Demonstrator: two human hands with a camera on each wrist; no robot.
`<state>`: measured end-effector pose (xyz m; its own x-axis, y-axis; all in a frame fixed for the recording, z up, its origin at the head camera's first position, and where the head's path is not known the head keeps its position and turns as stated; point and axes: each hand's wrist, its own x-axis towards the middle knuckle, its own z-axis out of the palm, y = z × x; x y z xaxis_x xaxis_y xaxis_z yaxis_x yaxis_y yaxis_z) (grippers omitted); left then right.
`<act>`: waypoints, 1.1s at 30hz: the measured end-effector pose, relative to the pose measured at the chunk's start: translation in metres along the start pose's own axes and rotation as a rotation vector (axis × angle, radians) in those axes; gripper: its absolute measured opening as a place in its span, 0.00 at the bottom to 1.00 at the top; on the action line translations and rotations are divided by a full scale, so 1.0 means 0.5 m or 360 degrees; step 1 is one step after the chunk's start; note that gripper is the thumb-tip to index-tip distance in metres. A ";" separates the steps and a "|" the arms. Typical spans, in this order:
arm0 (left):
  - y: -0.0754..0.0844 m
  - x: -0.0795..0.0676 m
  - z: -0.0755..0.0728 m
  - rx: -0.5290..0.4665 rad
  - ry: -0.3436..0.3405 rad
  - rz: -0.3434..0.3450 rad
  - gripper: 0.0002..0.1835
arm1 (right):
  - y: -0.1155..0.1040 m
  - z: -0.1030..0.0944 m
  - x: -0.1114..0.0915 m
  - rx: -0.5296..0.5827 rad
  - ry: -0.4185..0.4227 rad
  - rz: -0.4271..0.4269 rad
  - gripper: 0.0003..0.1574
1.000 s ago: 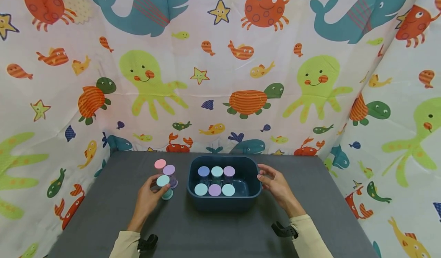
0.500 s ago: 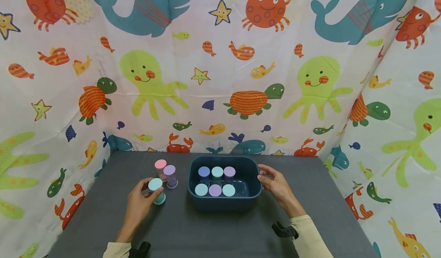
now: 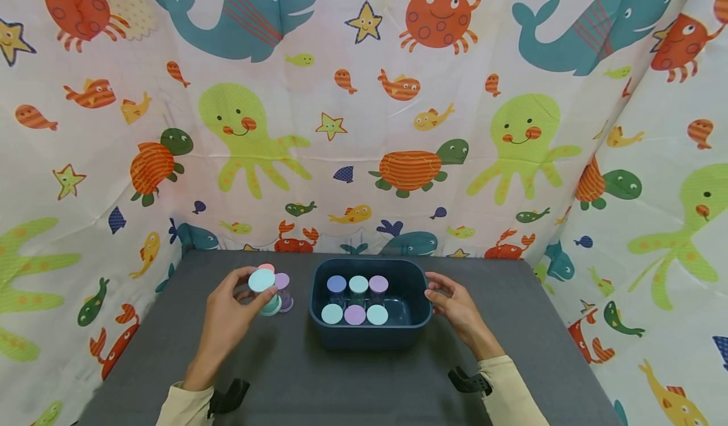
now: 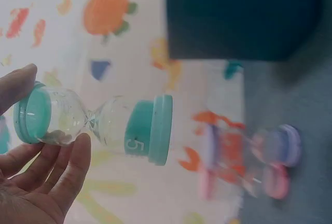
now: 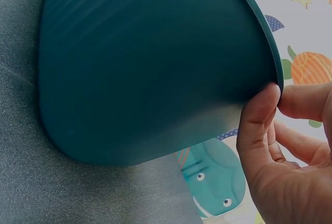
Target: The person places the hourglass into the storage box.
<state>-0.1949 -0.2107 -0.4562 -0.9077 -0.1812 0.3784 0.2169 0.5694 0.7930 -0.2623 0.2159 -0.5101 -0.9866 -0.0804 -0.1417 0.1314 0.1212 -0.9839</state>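
My left hand grips a small sand timer with mint-green caps and a "5" on one end, lifted above the table. Behind it stand a purple-capped sand timer and a pink-capped one, the pink one mostly hidden in the head view. With thumb and fingers my right hand pinches the right rim of a dark blue bin. Inside the bin several sand timers stand in two rows, among them a blue-capped one and a purple-capped one.
The bin rests on a grey-covered table. Behind and at both sides hangs a white curtain printed with sea animals. Inside the bin, bare floor shows to the right of the timers.
My left hand first drew the mint-green timer left and toward me, away from the other two, then raised it up and forward. The right hand stays on the bin rim.
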 end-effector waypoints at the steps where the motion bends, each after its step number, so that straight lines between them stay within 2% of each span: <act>1: 0.015 0.003 0.000 -0.0014 -0.0006 0.0026 0.30 | 0.000 0.000 0.000 -0.0006 -0.0002 -0.0003 0.28; 5: 0.072 0.018 0.010 -0.0056 -0.0051 0.0141 0.30 | -0.001 0.000 0.000 -0.0011 0.0004 -0.0006 0.29; 9: 0.120 0.029 0.035 -0.0157 -0.0129 0.0208 0.30 | 0.000 0.001 0.001 -0.0002 0.0008 -0.0002 0.29; 14: 0.164 0.036 0.083 -0.0347 -0.0252 0.0244 0.29 | 0.000 0.003 0.000 0.0002 0.0008 0.0003 0.29; 19: 0.200 0.034 0.144 -0.0422 -0.0407 0.0244 0.26 | 0.001 0.003 -0.001 0.0007 0.0013 0.0009 0.28; 27: 0.224 0.029 0.244 -0.0442 -0.0645 0.0258 0.26 | 0.002 0.002 -0.002 0.0024 0.0009 0.0010 0.29; 33: 0.219 0.034 0.302 -0.0452 -0.0828 0.0172 0.24 | 0.003 0.001 -0.002 0.0022 0.0007 -0.0001 0.29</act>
<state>-0.2410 -0.0304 -0.4350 -0.9161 0.3230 0.2374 0.3402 0.3132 0.8867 -0.2613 0.2157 -0.5115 -0.9872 -0.0758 -0.1405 0.1320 0.1077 -0.9854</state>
